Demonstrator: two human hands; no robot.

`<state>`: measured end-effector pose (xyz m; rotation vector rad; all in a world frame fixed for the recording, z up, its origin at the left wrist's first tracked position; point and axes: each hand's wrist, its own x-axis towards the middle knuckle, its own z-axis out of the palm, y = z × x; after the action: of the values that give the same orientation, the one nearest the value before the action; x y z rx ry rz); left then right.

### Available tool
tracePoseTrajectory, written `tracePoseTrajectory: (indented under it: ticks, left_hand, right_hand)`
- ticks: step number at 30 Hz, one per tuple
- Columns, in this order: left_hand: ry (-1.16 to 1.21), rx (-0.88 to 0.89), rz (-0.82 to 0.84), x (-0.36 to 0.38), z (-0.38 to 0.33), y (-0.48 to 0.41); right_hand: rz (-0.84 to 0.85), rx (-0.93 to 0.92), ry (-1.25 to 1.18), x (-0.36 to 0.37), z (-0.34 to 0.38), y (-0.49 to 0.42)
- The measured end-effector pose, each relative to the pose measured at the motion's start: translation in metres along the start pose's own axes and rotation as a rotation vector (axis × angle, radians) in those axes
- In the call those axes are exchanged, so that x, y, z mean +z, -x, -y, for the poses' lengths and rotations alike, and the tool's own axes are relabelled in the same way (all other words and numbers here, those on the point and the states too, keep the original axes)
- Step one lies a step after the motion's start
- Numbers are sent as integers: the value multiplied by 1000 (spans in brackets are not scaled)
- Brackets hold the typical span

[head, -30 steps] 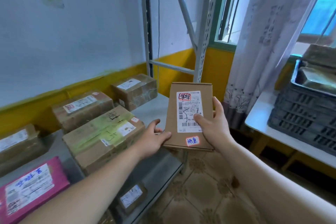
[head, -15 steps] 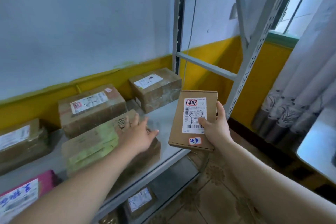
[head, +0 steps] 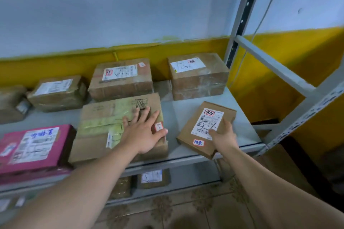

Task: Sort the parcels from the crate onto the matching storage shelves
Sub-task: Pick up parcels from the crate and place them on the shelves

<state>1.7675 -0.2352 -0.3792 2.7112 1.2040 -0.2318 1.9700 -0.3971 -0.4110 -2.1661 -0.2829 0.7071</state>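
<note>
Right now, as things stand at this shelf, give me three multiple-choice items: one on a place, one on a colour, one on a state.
1. The left hand lies on: A a crate; B the green-taped box; C a chair.
2. The front-left box on the shelf is: A pink; B blue; C black.
3. The right hand is: A empty; B gripping the flat parcel; C holding a pen.
Answers: B, palm down on its top; A, its top and side are pink; B, its thumb lies on the parcel's label.
</note>
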Motion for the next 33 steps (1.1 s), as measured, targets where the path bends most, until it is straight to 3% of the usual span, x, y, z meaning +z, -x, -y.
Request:
tracePoseTrajectory:
  ticks: [3,7,13,16,20,23,28,33]
  left_hand:
    - [6,-25,11,-2,-1,0]
    - [-10,-34,18,-1,-3,1]
    - [-1,-41,15,0,-4,-1]
    - [-1,-45,3,2,-3,-2]
    - [12,-49,7,4,-1,-2]
    - [17,-48,21,2,0,-1]
    - [30,-52,19,1,-2,-1]
    - [25,-58,29,0,-3,-1]
  right_hand:
    - [147,-121,378,-14,-8,-6]
    - [142,-341,842,-34,-7,-14]
    - [412,-732,1182,-26,-2,-47]
    - [452,-712,1171,-20,-5,-55]
    - [204,-472,1002,-8,-12,-52]
    - [134,-351,963,-2,-11,-43]
    - [165,-475,1051,-21,-9,-49]
    - [216,-444,1088,-21,-19,-64]
